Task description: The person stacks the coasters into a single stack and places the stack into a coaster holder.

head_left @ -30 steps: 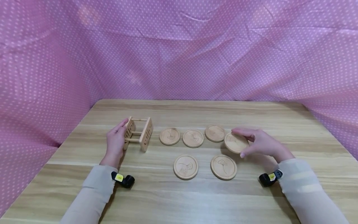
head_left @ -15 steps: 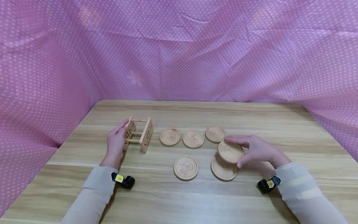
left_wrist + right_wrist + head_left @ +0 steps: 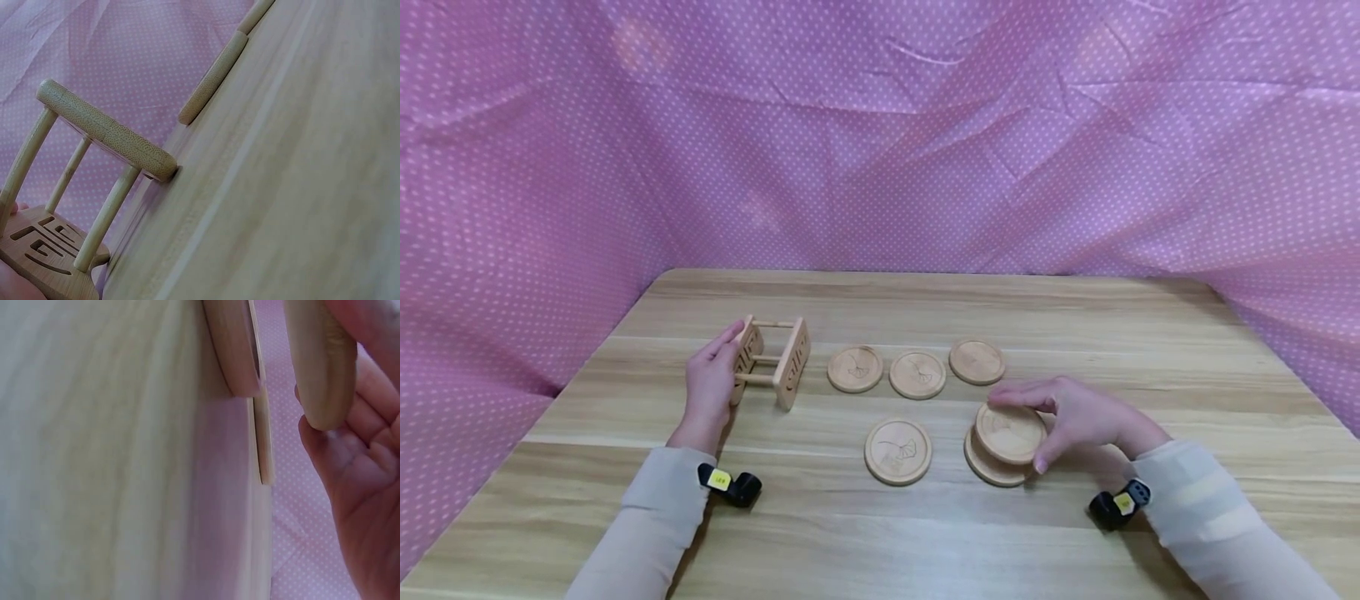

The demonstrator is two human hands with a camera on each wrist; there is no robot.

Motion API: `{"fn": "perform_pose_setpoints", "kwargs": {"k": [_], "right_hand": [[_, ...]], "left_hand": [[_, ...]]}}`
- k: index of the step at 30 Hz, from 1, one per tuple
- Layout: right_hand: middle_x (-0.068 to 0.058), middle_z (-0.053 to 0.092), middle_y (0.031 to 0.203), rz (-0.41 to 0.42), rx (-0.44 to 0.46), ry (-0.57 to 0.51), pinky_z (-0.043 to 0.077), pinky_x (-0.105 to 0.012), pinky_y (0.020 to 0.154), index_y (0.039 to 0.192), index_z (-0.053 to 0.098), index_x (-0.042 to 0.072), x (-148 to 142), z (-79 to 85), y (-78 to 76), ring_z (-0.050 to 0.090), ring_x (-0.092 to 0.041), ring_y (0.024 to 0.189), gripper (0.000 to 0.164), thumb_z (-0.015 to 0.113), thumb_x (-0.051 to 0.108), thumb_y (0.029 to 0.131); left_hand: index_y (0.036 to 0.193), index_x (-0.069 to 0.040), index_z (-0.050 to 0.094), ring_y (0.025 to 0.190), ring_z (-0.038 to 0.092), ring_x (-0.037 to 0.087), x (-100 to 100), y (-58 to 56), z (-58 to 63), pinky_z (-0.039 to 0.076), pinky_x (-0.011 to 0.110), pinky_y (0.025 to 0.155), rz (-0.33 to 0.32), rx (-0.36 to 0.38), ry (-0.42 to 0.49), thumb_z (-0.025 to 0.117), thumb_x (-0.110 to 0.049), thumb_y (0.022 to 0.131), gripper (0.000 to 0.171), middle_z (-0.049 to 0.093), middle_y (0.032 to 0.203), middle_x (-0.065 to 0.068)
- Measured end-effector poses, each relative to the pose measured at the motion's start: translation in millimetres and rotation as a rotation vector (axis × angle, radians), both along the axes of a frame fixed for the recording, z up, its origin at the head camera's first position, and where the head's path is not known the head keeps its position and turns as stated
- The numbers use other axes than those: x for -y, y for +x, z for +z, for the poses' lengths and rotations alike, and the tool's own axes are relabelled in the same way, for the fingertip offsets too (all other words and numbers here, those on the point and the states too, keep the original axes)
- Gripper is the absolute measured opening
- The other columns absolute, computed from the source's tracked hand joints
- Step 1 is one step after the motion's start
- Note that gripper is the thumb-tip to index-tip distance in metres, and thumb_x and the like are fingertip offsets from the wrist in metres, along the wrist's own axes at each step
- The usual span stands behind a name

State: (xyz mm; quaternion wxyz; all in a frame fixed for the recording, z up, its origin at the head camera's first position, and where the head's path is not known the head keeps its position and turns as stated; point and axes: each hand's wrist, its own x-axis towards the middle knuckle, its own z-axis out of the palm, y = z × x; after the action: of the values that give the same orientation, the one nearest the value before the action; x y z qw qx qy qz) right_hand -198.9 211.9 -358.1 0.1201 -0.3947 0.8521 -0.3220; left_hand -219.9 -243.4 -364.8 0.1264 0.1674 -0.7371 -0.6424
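My right hand (image 3: 1078,421) pinches a round wooden coaster (image 3: 1011,432) between thumb and fingers. In the head view it overlaps another coaster (image 3: 988,472); the right wrist view shows a gap between the held coaster (image 3: 322,369) and the coaster below (image 3: 231,344). At left, my left hand (image 3: 711,379) grips the outer panel of a wooden coaster rack (image 3: 793,362), which stands on the table. Cut-out patterns mark the rack's two side panels, joined by rods (image 3: 109,215). Part of the left hand is hidden behind the panel.
Three coasters lie flat in a back row: left coaster (image 3: 855,368), middle coaster (image 3: 917,373) and right coaster (image 3: 977,362). Another engraved coaster (image 3: 898,451) lies nearer. The wooden table (image 3: 880,542) meets a pink dotted cloth (image 3: 880,167) at its back and sides.
My right hand has carried its coaster left and toward me, from beside the back row to above the front right coaster. My left hand and the rack have stayed put.
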Motion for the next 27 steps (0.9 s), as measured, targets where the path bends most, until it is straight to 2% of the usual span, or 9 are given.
{"fn": "perform_pose_setpoints", "kwargs": {"k": [5, 9, 14, 23, 27], "right_hand": [[-0.013, 0.049, 0.136, 0.064, -0.007, 0.028, 0.033, -0.024, 0.106, 0.132, 0.053, 0.013, 4.9, -0.4, -0.5, 0.043, -0.015, 0.127, 0.086, 0.084, 0.037, 0.055], [-0.017, 0.048, 0.136, 0.108, 0.023, 0.023, 0.030, -0.020, 0.107, 0.132, 0.053, 0.011, 10.4, -0.1, -0.3, 0.043, -0.018, 0.127, 0.086, 0.084, 0.036, 0.055], [-0.015, 0.049, 0.136, 0.103, 0.051, 0.048, 0.026, -0.018, 0.108, 0.131, 0.053, 0.011, 14.7, -2.0, 0.2, 0.044, -0.023, 0.127, 0.087, 0.083, 0.040, 0.054], [-0.013, 0.050, 0.136, 0.114, 0.019, 0.078, 0.026, -0.022, 0.110, 0.131, 0.053, 0.012, 18.3, -4.3, 0.1, 0.045, -0.026, 0.126, 0.088, 0.082, 0.043, 0.053], [-0.012, 0.048, 0.137, 0.118, 0.012, 0.089, 0.024, -0.020, 0.110, 0.133, 0.051, 0.012, 19.4, -5.4, -0.6, 0.044, -0.026, 0.127, 0.091, 0.082, 0.043, 0.053]], "left_hand": [[0.132, -0.019, 0.051, 0.135, 0.032, 0.015, 0.0, -1.2, -0.2, 0.027, 0.032, 0.113, -0.002, -0.003, -0.002, 0.043, -0.018, 0.096, 0.037, 0.041, 0.143, -0.008], [0.132, -0.019, 0.051, 0.135, 0.032, 0.015, 0.7, -2.0, -0.7, 0.027, 0.032, 0.113, -0.004, -0.009, -0.007, 0.043, -0.019, 0.096, 0.037, 0.041, 0.143, -0.008], [0.133, -0.020, 0.050, 0.135, 0.031, 0.014, 1.5, -2.5, -0.9, 0.027, 0.032, 0.113, -0.004, -0.003, -0.009, 0.043, -0.020, 0.097, 0.036, 0.040, 0.143, -0.008], [0.132, -0.020, 0.050, 0.135, 0.032, 0.014, 2.3, -5.4, -0.3, 0.027, 0.031, 0.113, -0.006, -0.003, -0.009, 0.043, -0.020, 0.097, 0.036, 0.041, 0.142, -0.008], [0.133, -0.020, 0.050, 0.135, 0.032, 0.014, 3.4, -6.8, -1.1, 0.027, 0.032, 0.113, -0.006, 0.003, -0.003, 0.043, -0.020, 0.097, 0.037, 0.041, 0.143, -0.008]]}}
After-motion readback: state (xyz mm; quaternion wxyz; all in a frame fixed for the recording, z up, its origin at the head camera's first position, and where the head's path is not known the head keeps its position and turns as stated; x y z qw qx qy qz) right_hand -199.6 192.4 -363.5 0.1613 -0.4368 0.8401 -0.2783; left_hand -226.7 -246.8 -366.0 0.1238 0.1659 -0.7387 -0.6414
